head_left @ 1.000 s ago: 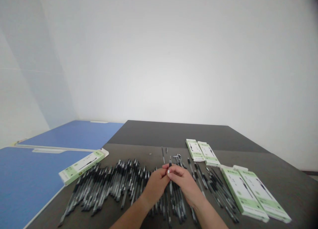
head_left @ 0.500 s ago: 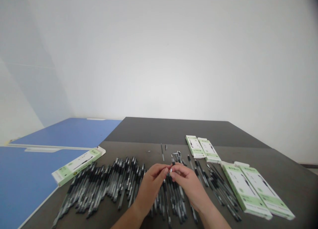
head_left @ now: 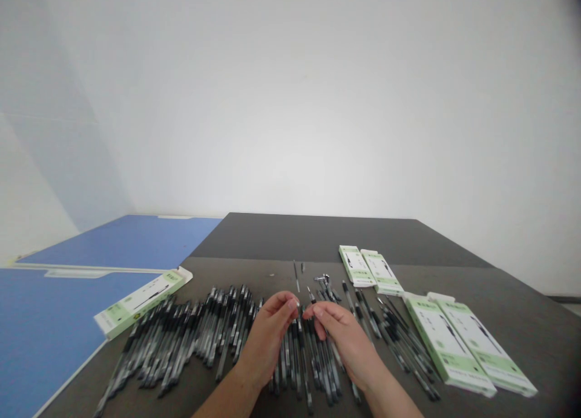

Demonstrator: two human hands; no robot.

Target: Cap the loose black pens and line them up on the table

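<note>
My left hand point(head_left: 272, 330) is at the lower middle, thumb and fingers pinched round something small that I cannot make out. Just right of it, my right hand point(head_left: 342, 333) has its fingers closed on a pen point(head_left: 311, 295), whose metal tip points up and left. A small gap lies between the two hands. Beneath and between them are clear pens with black grips point(head_left: 299, 357), partly hidden by the hands. Small silvery caps point(head_left: 323, 279) lie just beyond. A thin refill point(head_left: 296, 276) lies further up the dark table.
A large heap of pens point(head_left: 181, 339) spreads to the left, beside a green and white box point(head_left: 140, 303). More pens point(head_left: 403, 345) lie at the right. Two boxes point(head_left: 370, 270) stand further back, and two larger-looking ones point(head_left: 467, 345) lie at the right. Blue panels point(head_left: 54, 321) border the table point(head_left: 318, 236).
My hands have moved apart from their touching position. The pen's metal tip now shows beside my right fingertips.
</note>
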